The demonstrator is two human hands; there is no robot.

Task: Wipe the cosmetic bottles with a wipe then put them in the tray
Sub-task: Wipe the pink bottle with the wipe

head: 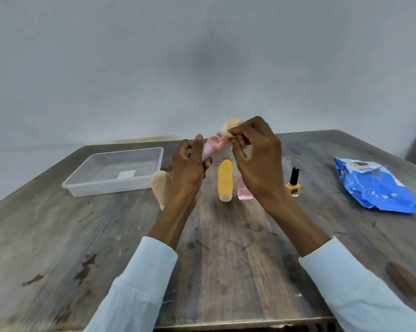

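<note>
Head view | left hand [190, 164] grips pink tube [213, 146] | right hand [255, 149] pinches wipe [231, 125] | turn tube, wipe every side.

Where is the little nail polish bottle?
In the head view, the nail polish bottle stands upright on the table, right of the pink glass bottle and left of the blue wipes pack.

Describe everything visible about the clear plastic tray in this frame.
The clear plastic tray is a shallow, translucent rectangular container with a rolled rim and sloping walls. It sits flat on the wooden table, at the far left. A small white label shows on its floor; no bottles lie inside. Neither hand touches it.
</note>
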